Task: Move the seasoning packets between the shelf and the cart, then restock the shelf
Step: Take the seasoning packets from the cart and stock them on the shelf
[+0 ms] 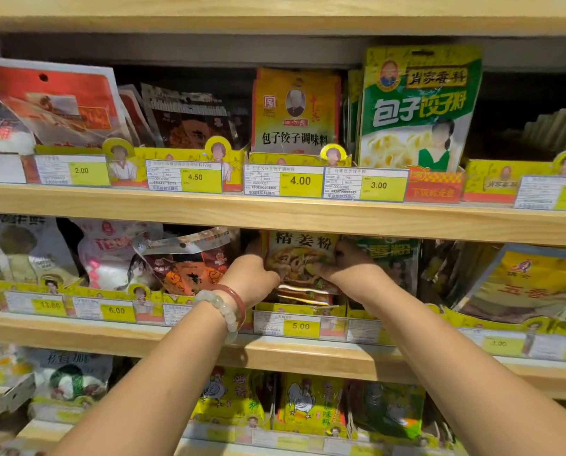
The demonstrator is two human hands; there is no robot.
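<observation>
Seasoning packets (299, 261) in two-handed grip

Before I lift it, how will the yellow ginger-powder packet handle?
The yellow ginger-powder packet, gripped by both hands, left and right, looks like thin glossy film: probably floppy, light, and somewhat slippery. Flat pouches like this likely won't roll.

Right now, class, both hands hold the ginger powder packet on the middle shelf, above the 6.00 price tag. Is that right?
Not quite. The head view shows both the left hand and right hand holding the ginger powder packet on the middle shelf, but above the 5.00 price tag, not 6.00.
</observation>
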